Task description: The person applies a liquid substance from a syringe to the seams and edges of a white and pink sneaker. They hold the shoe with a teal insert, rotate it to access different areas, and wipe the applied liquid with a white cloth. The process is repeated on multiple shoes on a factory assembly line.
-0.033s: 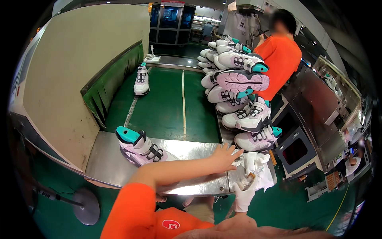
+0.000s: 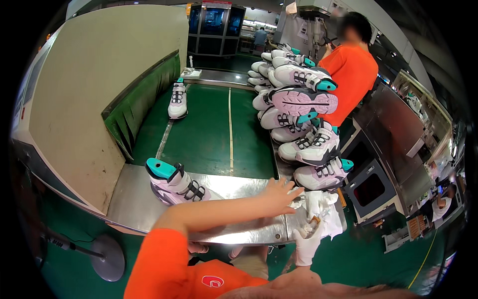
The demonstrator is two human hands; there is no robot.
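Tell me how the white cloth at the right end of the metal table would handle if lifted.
The white cloth lies crumpled in soft folds, so it probably hangs limp. It looks thin, likely light for its bulk. Bunched beside the left hand and the gloved right hand, it should grip easily, not slide.

Roughly fourteen sneakers (image 2: 303, 102), one rag (image 2: 323, 207)

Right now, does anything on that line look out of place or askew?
Yes. The sneaker on the steel plate lies tipped on its side, while the one farther up the green belt stands upright. The stack of sneakers along the belt's right edge is piled loosely, some upside down.
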